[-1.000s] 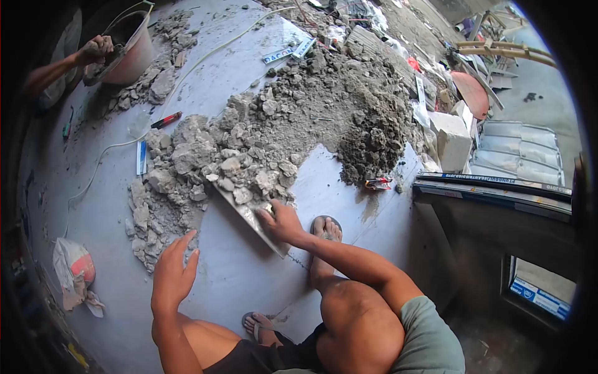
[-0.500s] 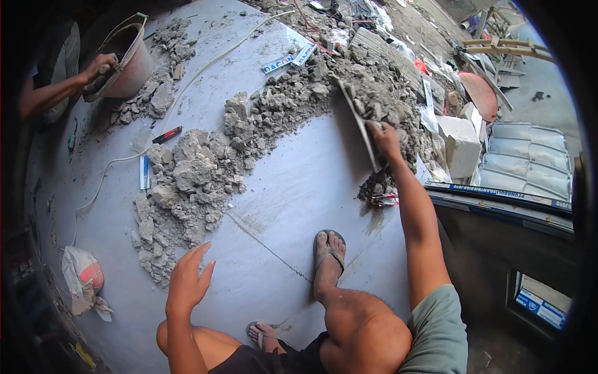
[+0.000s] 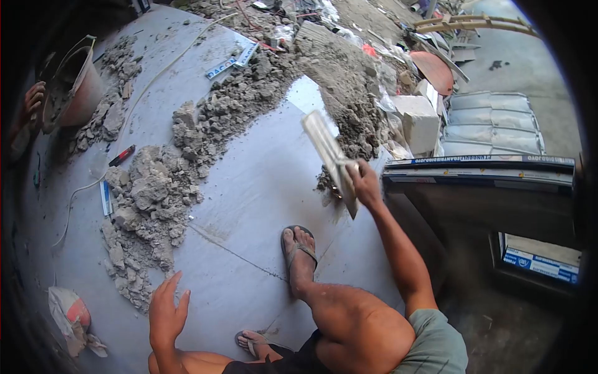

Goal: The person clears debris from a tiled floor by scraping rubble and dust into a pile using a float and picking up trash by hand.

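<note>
My right hand [image 3: 366, 186] is wrapped round the handle of a plastering trowel [image 3: 325, 140], its long metal blade lifted and tilted over the pale floor. Just beyond the blade lies grey rubble [image 3: 355, 128], with a small dark heap of debris [image 3: 325, 181] partly hidden behind the trowel. My left hand [image 3: 167, 311] hangs free near my knee, fingers apart, holding nothing. Closest to it is a long ridge of broken mortar lumps [image 3: 149, 187] on the floor.
Another person's hand [image 3: 34, 100] is at a bucket [image 3: 84, 93] on the left. A cable [image 3: 140, 100] crosses the floor near a red-and-black tool [image 3: 121, 156]. A white block [image 3: 417, 124] and a floor edge [image 3: 479, 163] lie right; a torn bag [image 3: 68, 318] sits lower left.
The trowel has come away from the rubble towards me and turned to show its blade face. Rubble has shifted outward, baring a pale patch. The view has swung right.
</note>
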The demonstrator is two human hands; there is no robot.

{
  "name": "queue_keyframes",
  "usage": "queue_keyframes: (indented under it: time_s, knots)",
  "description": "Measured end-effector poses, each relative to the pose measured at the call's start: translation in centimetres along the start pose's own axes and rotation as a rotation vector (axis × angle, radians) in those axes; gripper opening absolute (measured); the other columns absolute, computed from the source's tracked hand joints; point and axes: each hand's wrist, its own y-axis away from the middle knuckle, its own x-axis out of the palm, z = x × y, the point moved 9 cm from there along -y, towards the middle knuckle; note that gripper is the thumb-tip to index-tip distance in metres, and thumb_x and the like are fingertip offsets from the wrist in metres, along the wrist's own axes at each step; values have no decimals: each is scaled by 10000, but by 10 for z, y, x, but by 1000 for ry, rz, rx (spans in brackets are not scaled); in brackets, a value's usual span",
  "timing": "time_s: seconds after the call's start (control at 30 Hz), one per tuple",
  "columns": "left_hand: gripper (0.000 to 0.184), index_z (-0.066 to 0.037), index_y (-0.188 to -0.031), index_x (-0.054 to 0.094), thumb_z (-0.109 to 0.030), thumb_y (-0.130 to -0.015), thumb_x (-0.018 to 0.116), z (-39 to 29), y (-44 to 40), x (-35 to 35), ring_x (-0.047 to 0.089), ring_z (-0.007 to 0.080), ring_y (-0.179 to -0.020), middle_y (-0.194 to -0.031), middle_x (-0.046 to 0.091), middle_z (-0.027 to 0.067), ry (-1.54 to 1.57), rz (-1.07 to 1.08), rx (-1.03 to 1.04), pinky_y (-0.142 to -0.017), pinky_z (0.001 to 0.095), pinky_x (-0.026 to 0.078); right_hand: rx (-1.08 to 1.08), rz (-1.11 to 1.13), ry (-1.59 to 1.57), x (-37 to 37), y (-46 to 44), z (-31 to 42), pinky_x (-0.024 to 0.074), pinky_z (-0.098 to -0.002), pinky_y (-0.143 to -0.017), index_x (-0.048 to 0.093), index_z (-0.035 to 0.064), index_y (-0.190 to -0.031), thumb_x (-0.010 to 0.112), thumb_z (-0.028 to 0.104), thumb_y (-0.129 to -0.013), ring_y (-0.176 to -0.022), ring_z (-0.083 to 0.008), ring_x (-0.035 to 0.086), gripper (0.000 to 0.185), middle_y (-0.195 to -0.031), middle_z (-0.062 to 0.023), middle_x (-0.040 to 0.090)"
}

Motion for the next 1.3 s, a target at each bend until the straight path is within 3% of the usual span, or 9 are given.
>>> queue_keyframes:
  time_s: [0.1,0.17,0.37,0.77,0.87,1.03,1.13,1.2,1.3]
  knots:
    - [421,-19,-1301,578,-161,-907,617,0,-4,9,561,406,-1169,-1257,615,218,-27,21,28,-1010,447,425,179,167,64,11,103,-29,463,-384,-574,648,19,-870,753,355,-845,-585,-228,601,353,-679,-172,639]
    - [420,-19,-1301,578,-158,-906,618,-3,-7,11,567,410,-1161,-1251,617,222,-31,27,46,-1003,447,433,182,199,207,11,149,-33,462,-403,-548,639,22,-794,758,424,-821,-547,-347,578,420,-628,-176,606]
    - [426,-14,-1311,572,-166,-915,610,0,-13,22,564,400,-1182,-1274,608,226,-61,80,33,-1025,428,424,264,297,429,17,178,-81,492,-452,-574,624,80,-754,725,585,-785,-638,-386,642,516,-669,-170,644]
    - [419,-7,-1300,575,-142,-905,613,11,-31,24,574,407,-1166,-1251,615,234,-84,47,-65,-1006,429,439,-160,127,571,20,-33,-87,491,-485,-586,591,110,-732,713,644,-763,-685,-391,644,549,-670,-173,633]
    - [420,-6,-1302,574,-139,-905,611,8,-40,16,576,402,-1164,-1249,619,224,-51,33,-131,-1006,423,440,-37,19,566,-4,-109,-94,477,-490,-549,561,104,-714,750,610,-761,-593,-419,603,543,-563,-175,582]
    - [419,-10,-1301,579,-133,-902,612,-3,-35,-10,580,393,-1163,-1249,625,207,-43,-86,-234,-1005,418,442,210,-52,630,-56,-235,-133,506,-451,-705,722,91,-956,652,695,-798,-794,-373,679,628,-820,-211,698]
    - [415,-14,-1299,585,-127,-901,610,-10,-20,-26,582,387,-1166,-1248,624,212,-28,-130,-313,-1005,416,443,161,-116,390,-54,-282,-140,489,-433,-646,673,32,-795,622,672,-841,-691,-324,667,643,-706,-149,680]
    - [412,-12,-1298,587,-123,-902,608,-7,-5,-30,581,386,-1170,-1245,622,220,-9,-139,-365,-1005,417,443,408,-112,99,-27,-281,-150,413,-368,-493,620,80,-689,618,641,-869,-487,-206,542,590,-596,-41,585]
    - [410,-3,-1297,586,-120,-904,604,-23,12,-38,584,387,-1173,-1240,621,230,92,-140,-415,-1004,416,446,725,60,-795,54,-244,-114,313,-292,-475,634,83,-1118,475,543,-980,-540,-117,442,506,-704,-24,558]
